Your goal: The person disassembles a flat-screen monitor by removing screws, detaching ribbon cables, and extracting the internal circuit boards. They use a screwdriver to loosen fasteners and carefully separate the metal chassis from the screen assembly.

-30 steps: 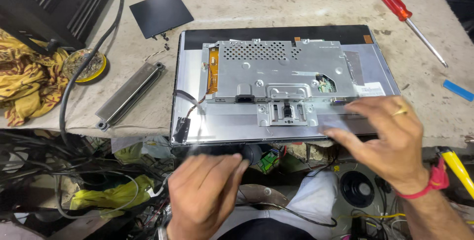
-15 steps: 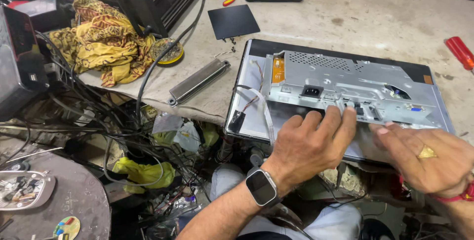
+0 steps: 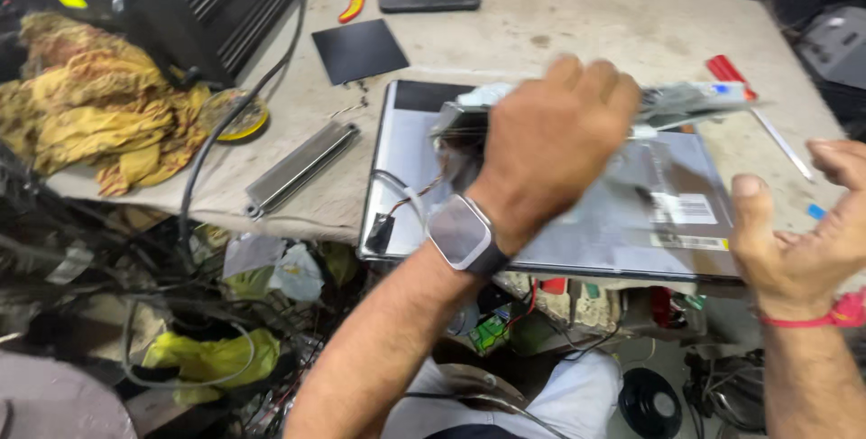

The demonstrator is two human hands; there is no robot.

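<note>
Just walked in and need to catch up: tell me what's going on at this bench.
A person is stripping down a flat monitor panel that lies face down at the edge of the workbench. The left hand grips the perforated metal shield and holds it tilted up off the panel's back, with thin wires trailing below. The right hand hovers open beside the panel, holding nothing. A red-handled screwdriver lies behind the shield.

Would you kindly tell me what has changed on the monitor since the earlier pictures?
The left hand has taken grip of the metal shield plate and lifted it off the monitor back panel. The right hand has let go and hangs open beside it. The monitor, red screwdriver and yellow cloth stayed put.
</note>
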